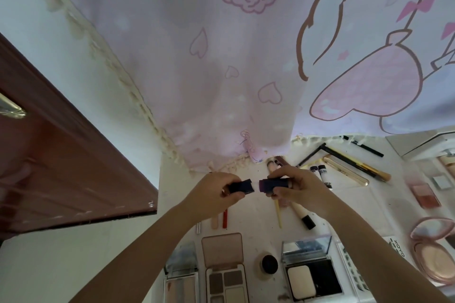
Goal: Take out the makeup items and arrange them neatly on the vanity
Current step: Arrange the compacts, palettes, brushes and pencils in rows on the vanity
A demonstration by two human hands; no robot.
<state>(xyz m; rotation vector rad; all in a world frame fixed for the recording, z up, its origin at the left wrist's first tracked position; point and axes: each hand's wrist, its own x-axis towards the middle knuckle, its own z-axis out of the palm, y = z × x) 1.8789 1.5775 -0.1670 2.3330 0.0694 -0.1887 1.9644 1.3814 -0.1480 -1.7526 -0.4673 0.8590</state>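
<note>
Two bare forearms, left hand [216, 188] grip round one dark cap [242, 186], right hand [299, 186] round one purple tube [269, 185].

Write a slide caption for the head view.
Left hand and right hand hold two dark lipstick pieces apart above the vanity.

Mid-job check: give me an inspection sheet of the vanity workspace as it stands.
Surface: white vanity top, stained, crowded.
Job's things: dark tube and its cap, held apart; open eyeshadow palette; black compact; pink round compact; gold brush.
Clutter: small dark jar.
Hands: left hand grips cap; right hand grips tube.
Cables: nothing seen.
Surroundings: pink cartoon curtain; brown door.
</note>
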